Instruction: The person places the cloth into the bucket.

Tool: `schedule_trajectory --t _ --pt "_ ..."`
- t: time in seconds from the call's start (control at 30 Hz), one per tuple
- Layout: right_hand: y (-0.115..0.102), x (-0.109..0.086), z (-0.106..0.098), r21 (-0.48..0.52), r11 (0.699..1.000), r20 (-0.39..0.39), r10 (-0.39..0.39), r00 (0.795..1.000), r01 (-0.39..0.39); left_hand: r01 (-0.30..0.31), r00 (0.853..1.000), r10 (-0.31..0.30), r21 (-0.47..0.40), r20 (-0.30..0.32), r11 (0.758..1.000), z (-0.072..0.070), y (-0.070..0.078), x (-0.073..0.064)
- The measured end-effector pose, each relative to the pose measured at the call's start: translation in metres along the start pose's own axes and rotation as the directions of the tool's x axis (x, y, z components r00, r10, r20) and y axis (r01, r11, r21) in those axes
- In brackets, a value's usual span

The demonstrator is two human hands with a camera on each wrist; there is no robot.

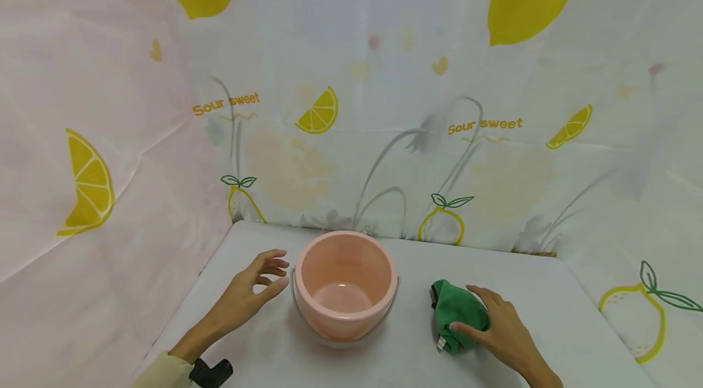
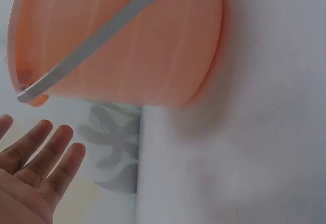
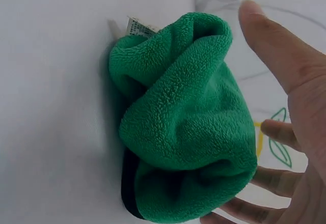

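Observation:
A pink bucket [image 1: 347, 327] with a grey handle [image 2: 97, 43] stands upright on the white table, its handle hanging down at the front. Just left of its rim is my left hand [image 1: 247, 287], fingers relaxed and holding nothing; a gap shows between it and the bucket in the left wrist view. To the bucket's right lies a crumpled green towel [image 1: 458, 315] with a dark edge and a small white label [image 3: 140, 28]. My right hand [image 1: 502, 330] is spread around the towel's right side, thumb in front and fingers behind, not visibly curled into the cloth.
The white table [image 1: 263, 357] ends at a back wall hung with lemon-printed cloth [image 1: 351, 174], which also covers both sides. A black strap or device [image 1: 211, 373] sits by the left sleeve [image 1: 165, 371] at the bottom edge.

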State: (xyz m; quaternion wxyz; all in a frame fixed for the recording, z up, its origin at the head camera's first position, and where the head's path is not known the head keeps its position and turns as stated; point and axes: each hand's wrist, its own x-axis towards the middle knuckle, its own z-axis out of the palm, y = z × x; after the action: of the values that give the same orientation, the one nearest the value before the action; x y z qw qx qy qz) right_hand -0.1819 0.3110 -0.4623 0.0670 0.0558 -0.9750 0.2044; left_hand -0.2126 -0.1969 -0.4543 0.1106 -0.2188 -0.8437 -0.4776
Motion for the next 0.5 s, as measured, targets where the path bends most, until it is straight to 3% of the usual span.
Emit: schedule_trajectory --t 0.27,0.5 --pt "-0.001 0.007 0.007 0.018 1.000 0.066 0.003 0.998 -0.005 0.043 0.997 -0.042 -0.028 0.064 0.999 0.011 0.006 0.007" --pt "0.001 0.011 0.018 0.019 0.999 0.120 0.037 0.992 -0.039 -0.004 0.996 0.009 -0.066 0.089 0.998 0.018 0.005 0.011"
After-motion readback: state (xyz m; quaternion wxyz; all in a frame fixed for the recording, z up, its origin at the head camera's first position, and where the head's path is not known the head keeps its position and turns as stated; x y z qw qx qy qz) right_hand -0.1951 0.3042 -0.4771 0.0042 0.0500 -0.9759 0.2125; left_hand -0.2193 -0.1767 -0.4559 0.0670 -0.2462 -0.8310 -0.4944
